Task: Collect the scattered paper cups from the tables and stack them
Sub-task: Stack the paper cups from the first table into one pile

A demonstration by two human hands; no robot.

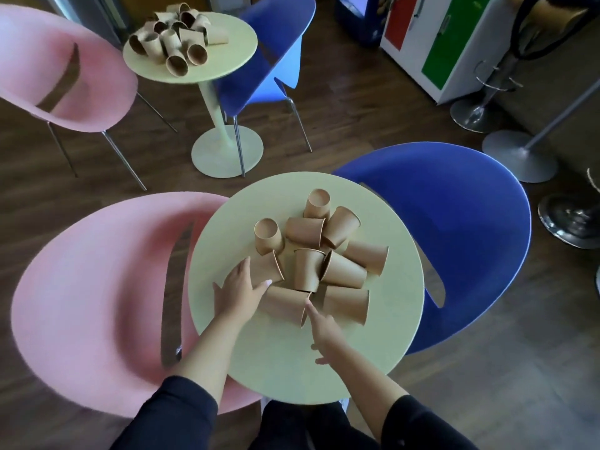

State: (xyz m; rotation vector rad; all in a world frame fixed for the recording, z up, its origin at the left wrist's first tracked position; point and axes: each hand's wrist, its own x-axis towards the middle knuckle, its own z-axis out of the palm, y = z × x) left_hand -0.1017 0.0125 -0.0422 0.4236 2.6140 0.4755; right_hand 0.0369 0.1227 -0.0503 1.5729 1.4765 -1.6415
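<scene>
Several brown paper cups (337,271) lie tumbled in a heap on the near round pale-green table (292,368). My left hand (238,289) rests with spread fingers on the left edge of the heap, touching a cup on its side (269,266). Fingers apart, my right hand (324,332) has its index finger at the rim of another cup lying on its side (285,305). Neither hand has a cup lifted. A second heap of cups (177,37) lies on the far round table (224,60).
A pink chair (97,303) stands left of the near table and a blue chair (454,222) to its right. Another pink chair (65,76) and blue chair (269,60) flank the far table. Stool bases (519,157) and a coloured cabinet (448,43) stand at the right.
</scene>
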